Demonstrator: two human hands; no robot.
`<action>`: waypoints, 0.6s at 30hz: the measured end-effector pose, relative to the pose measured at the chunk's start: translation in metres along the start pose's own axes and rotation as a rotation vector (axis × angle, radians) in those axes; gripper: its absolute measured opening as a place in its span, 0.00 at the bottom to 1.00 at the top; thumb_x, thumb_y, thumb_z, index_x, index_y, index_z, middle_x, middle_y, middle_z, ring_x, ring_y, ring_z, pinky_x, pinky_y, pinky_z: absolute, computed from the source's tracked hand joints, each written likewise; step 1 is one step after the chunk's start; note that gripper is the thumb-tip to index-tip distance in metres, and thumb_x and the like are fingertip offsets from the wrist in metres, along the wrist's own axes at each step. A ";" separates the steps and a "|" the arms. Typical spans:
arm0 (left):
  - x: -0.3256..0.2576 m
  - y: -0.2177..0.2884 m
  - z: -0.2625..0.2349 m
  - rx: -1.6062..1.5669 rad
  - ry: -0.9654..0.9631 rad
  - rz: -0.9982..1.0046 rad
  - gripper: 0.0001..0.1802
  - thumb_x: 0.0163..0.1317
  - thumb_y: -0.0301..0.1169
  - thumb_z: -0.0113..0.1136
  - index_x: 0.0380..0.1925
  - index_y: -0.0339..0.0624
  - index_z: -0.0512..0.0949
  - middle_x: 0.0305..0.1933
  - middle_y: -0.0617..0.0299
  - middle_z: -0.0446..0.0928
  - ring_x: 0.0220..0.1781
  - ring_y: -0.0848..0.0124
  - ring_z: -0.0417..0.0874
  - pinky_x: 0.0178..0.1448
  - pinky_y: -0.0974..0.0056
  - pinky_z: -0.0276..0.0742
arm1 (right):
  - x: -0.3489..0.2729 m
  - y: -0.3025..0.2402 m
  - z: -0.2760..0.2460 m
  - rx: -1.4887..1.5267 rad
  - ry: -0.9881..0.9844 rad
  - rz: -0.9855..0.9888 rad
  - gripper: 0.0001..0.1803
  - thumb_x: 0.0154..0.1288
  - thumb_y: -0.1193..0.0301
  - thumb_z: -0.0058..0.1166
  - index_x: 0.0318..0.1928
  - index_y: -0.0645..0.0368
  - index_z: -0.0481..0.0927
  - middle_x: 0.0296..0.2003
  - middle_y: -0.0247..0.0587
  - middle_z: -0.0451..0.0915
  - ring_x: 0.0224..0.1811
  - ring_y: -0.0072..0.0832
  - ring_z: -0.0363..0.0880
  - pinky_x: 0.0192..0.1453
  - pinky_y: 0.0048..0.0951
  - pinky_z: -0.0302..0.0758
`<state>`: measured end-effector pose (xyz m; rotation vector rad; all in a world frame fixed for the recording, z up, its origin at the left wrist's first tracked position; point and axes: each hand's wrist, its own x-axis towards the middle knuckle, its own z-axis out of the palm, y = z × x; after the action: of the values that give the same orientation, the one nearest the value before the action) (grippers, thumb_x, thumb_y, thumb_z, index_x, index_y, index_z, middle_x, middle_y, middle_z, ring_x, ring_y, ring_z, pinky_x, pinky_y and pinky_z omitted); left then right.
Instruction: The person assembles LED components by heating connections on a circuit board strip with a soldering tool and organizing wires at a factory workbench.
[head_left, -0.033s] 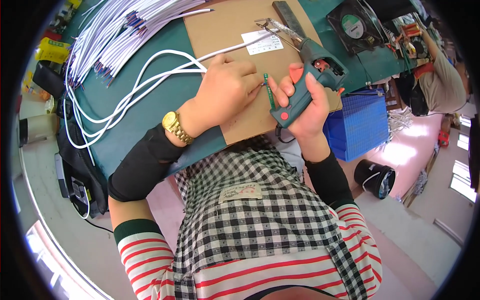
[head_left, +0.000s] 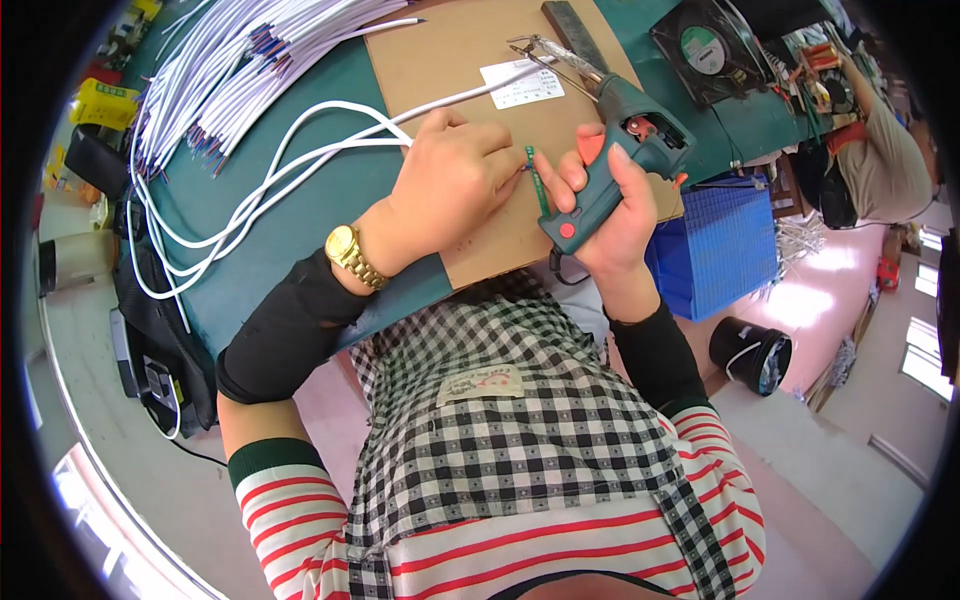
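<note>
Your right hand [head_left: 618, 225] grasps the soldering gun [head_left: 600, 187], right of centre, likely nose-heavy and best held by its handle [head_left: 578, 218], while your left hand [head_left: 448, 180] pinches a thin, probably soft wire [head_left: 525, 168].

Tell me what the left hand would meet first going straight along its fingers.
Most likely the thin green strip, very close to the left hand, with the right hand beyond; depth is unclear, so left hand and strip may already touch.

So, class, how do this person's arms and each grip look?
The left grip and right grip are gloveless. A gold watch circles the left wrist. Black sleeve covers wrap both forearms; nearer the shoulders are red and white striped sleeves with dark green cuffs.
</note>
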<state>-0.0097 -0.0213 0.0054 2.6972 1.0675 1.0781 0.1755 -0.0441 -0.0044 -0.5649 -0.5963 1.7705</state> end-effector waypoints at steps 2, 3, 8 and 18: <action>-0.003 0.006 0.003 0.017 0.008 -0.035 0.08 0.44 0.25 0.65 0.28 0.42 0.79 0.26 0.63 0.75 0.27 0.65 0.76 0.40 0.63 0.68 | 0.001 -0.001 0.001 -0.018 0.001 -0.013 0.18 0.70 0.58 0.37 0.51 0.57 0.67 0.25 0.35 0.67 0.25 0.26 0.68 0.73 0.43 0.49; -0.004 0.008 0.004 0.041 0.018 -0.077 0.08 0.44 0.25 0.65 0.27 0.43 0.79 0.26 0.64 0.75 0.28 0.66 0.75 0.41 0.64 0.67 | 0.001 -0.002 0.001 -0.036 -0.005 -0.018 0.18 0.69 0.59 0.37 0.51 0.57 0.67 0.25 0.35 0.67 0.25 0.26 0.68 0.73 0.44 0.49; -0.004 0.008 0.007 -0.017 0.039 -0.148 0.08 0.43 0.24 0.65 0.25 0.44 0.77 0.25 0.66 0.74 0.27 0.66 0.75 0.41 0.64 0.66 | -0.001 -0.001 0.003 -0.010 0.000 -0.036 0.17 0.68 0.61 0.39 0.51 0.57 0.67 0.26 0.36 0.67 0.25 0.25 0.68 0.72 0.46 0.51; 0.003 0.006 0.005 -0.118 -0.022 -0.234 0.06 0.44 0.24 0.64 0.25 0.40 0.78 0.25 0.61 0.75 0.26 0.60 0.77 0.33 0.60 0.73 | -0.001 -0.002 0.001 0.024 -0.007 -0.038 0.17 0.68 0.62 0.40 0.52 0.57 0.66 0.27 0.35 0.67 0.25 0.25 0.68 0.71 0.49 0.53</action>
<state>-0.0016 -0.0228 0.0047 2.4153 1.2359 1.0327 0.1769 -0.0452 -0.0025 -0.5276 -0.5872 1.7422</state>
